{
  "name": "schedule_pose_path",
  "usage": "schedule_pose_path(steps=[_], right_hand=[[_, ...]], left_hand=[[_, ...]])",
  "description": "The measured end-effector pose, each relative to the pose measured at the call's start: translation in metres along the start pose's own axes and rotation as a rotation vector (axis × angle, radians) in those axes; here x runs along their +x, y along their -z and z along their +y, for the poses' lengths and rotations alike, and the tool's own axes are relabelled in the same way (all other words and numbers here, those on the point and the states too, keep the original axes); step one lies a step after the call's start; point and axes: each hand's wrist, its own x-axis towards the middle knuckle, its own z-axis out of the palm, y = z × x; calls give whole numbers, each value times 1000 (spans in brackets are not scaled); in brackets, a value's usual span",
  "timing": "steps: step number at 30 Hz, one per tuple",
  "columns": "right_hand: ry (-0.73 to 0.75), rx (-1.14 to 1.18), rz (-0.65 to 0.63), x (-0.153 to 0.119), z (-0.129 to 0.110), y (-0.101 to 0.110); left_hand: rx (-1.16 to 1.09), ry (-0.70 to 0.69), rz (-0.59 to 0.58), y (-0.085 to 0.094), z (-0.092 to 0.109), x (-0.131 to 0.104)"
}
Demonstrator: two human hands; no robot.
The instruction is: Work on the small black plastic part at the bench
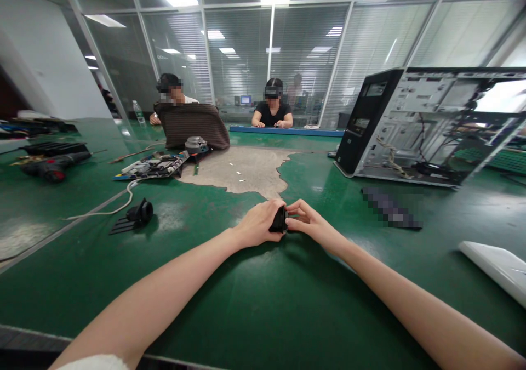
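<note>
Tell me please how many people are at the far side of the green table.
2: one person at left, partly behind the brown fabric; a second person near the centre, behind the blue strip. Others may be hidden.

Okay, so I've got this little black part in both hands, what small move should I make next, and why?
I'd probably keep your left hand steady and ease your right hand slightly back, because the left is wrapped around the black part while the right fingertips cover its right edge, hiding how that side looks.
</note>
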Motion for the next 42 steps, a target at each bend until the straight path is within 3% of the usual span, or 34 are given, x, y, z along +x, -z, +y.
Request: schedule_pose_path(steps=[6,14,23,30,38,42], right_hand=[[-35,-24,105,7,12,-2],[-11,-2,-72,0,5,4],[-85,-4,60,3,8,-2],[-2,12,-63,0,4,4],[-28,-11,100,4,6,-4],[-84,-20,74,3,7,-2]], left_hand=[[0,1,4,0,0,0],[8,-6,3,-2,-2,0],[10,-22,3,-1,-2,0],[5,-10,-1,-1,-1,0],[2,1,-7,1,0,0],[-8,4,-16,1,0,0]])
